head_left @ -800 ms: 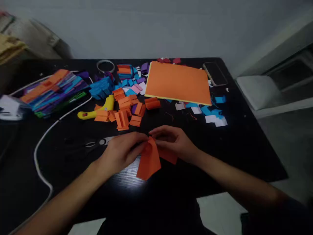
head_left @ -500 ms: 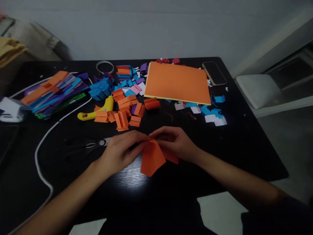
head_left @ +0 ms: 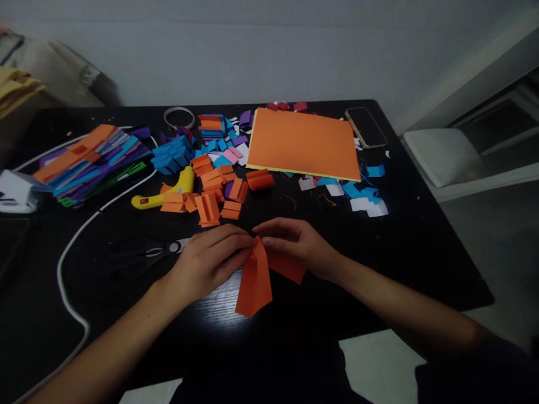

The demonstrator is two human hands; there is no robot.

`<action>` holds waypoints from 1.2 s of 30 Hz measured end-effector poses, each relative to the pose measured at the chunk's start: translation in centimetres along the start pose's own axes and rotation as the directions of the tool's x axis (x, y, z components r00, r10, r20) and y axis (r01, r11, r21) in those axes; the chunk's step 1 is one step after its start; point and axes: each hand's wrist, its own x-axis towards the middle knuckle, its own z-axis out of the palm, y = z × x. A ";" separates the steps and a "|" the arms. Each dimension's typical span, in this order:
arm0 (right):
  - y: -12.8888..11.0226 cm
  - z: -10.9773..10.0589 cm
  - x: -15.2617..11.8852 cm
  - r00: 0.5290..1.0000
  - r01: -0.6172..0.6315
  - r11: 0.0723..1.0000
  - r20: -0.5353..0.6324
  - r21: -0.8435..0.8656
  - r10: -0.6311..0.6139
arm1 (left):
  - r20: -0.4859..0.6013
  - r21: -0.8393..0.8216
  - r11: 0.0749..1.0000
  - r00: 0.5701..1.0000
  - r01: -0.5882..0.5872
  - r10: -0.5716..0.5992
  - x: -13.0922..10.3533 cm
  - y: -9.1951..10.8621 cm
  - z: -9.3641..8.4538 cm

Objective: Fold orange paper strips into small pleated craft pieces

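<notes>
Between my two hands, over the front middle of the table, hangs a folded orange paper (head_left: pixel 255 283). My left hand (head_left: pixel 213 255) pinches its upper edge from the left, and my right hand (head_left: pixel 301 247) grips it from the right, fingertips close together. One flap drops toward me; another spreads under my right hand. Black-handled scissors (head_left: pixel 151 251) lie left of my left hand, their blades partly hidden behind it. Small folded orange paper pieces (head_left: pixel 208 209) are heaped just beyond my hands, beside a yellow glue gun (head_left: pixel 164 194).
Orange sheets (head_left: pixel 305 143) lie at the back, with a phone (head_left: pixel 366 128) to their right. Stacked coloured strips (head_left: pixel 95 160) and a white cable (head_left: pixel 63 269) occupy the left. Blue folded pieces (head_left: pixel 172 154), a tape roll (head_left: pixel 179 118) and white scraps (head_left: pixel 368 206) lie around.
The near flap of the orange paper has swung left and hangs lower and narrower. Both hands keep their pinch, with the right fingers shifted slightly. The view has moved a little.
</notes>
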 end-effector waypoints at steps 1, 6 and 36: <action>0.0 0.0 0.0 0.999 -0.042 0.998 0.016 0.036 0.041 | -0.003 0.023 1.000 1.000 -0.014 0.014 -0.1 0.0 0.0; -0.2 0.2 -0.1 0.973 -0.226 0.952 0.103 0.208 0.208 | -0.004 0.099 0.992 0.997 -0.075 0.076 -0.5 0.3 -0.1; -0.2 0.2 0.0 0.970 -0.235 0.945 0.125 0.229 0.211 | -0.061 -0.092 0.995 0.997 0.045 -0.050 0.2 1.1 0.3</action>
